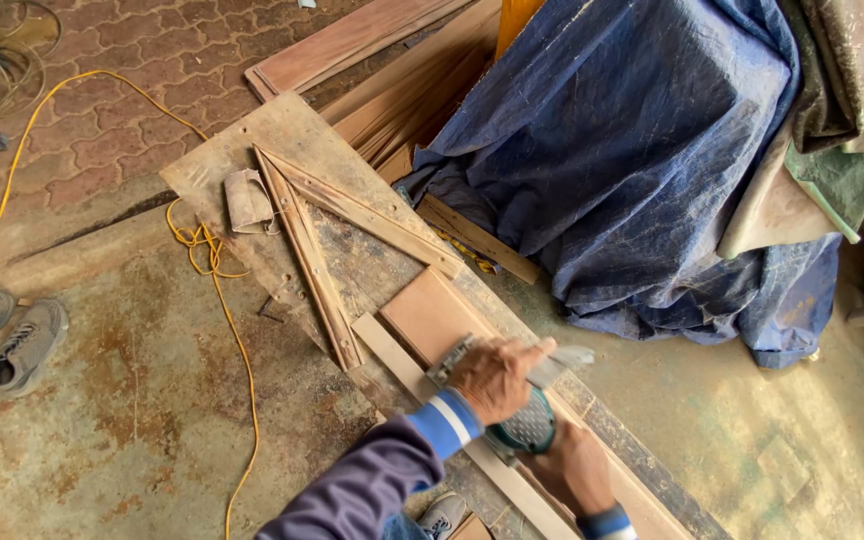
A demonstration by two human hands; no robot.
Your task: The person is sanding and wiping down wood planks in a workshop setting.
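My left hand (492, 377) grips the front of a green power sander (526, 425) whose grey sanding pad (452, 358) lies on a reddish wooden panel (426, 312). My right hand (577, 465) holds the sander's rear from below it. The panel rests on a worn plywood board (287, 135) set on the floor, with a pale wooden strip (392, 355) along the panel's left edge. Two wooden slats (307, 245) form a V shape on the board beyond the panel.
A folded piece of sandpaper (248, 201) lies on the board near the slats. A yellow cable (214, 290) runs across the concrete floor at left. Grey shoes (7, 335) sit at far left. A blue tarp (632, 150) covers a pile at right, planks (372, 35) behind.
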